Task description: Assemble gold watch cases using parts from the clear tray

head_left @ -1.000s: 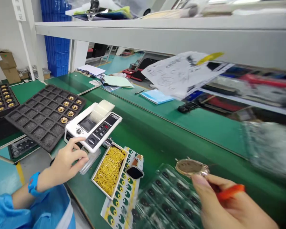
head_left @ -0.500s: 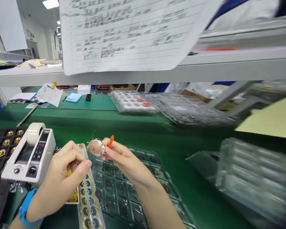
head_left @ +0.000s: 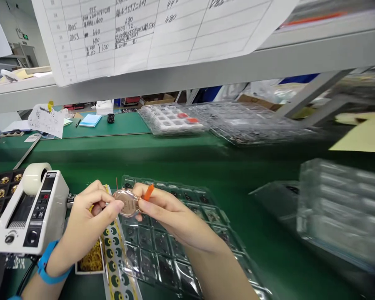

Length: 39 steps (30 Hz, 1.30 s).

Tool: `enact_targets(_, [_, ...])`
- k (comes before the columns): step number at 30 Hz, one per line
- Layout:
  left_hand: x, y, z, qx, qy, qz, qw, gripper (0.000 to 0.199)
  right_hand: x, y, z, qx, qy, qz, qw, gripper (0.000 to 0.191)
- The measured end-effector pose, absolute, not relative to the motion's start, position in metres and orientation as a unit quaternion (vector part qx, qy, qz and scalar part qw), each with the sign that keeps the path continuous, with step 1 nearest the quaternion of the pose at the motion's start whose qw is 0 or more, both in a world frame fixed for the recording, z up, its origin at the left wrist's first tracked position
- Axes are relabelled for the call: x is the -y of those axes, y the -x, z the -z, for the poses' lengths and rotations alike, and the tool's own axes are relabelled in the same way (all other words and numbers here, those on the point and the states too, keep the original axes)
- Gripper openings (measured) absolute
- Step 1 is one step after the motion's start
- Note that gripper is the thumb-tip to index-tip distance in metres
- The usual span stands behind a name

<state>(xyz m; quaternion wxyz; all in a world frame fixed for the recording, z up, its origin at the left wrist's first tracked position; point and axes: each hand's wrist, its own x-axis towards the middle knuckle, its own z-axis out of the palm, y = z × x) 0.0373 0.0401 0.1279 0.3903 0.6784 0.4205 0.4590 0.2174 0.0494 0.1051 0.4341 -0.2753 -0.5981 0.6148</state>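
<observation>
A round rose-gold watch case is held up between both hands, its flat face turned towards me. My right hand pinches its right edge between thumb and fingers. An orange strip sticks up from between those same fingers. On the left edge of the case, my left hand has its thumb and forefinger closed, the other fingers curled. Beneath the hands lies a clear plastic tray with small dark parts in its pockets. A sticker sheet with round green-and-yellow pieces runs beside the tray.
A white tape dispenser stands at the left, before a black tray of gold rings. Yellow rings fill a small box. Stacked clear trays sit at the right. A shelf with a handwritten sheet crosses overhead.
My left hand has come in from beside the watch case to grip its left edge. My right hand still holds the case and orange strip. The head view has shifted slightly.
</observation>
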Motion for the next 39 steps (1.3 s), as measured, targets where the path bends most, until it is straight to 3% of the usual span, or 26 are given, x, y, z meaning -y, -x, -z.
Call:
enact_targets(21, [-0.044, -0.042, -0.121, -0.438, -0.68, -0.476, 0.345, 0.026, -0.053, -0.216, -0.103, 0.613, 0.282, -0.587, 0.447, 0.043])
enact_targets(31, [-0.041, -0.039, -0.115, -0.478, -0.734, -0.465, 0.131, 0.026, -0.051, -0.219, -0.103, 0.615, 0.297, -0.574, 0.452, 0.049])
enact_targets(35, [-0.044, -0.028, -0.118, -0.48, -0.713, -0.494, 0.133, 0.019, -0.055, -0.222, -0.098, 0.595, 0.283, -0.592, 0.464, 0.044])
enact_targets(37, [-0.043, -0.027, -0.118, -0.435, -0.707, -0.538, 0.148, 0.01, -0.055, -0.221, -0.097, 0.591, 0.274, -0.602, 0.463, 0.044])
enact_targets(39, [-0.041, -0.028, -0.118, -0.377, -0.724, -0.551, 0.174, 0.012, -0.053, -0.218, -0.097, 0.592, 0.258, -0.61, 0.459, 0.042])
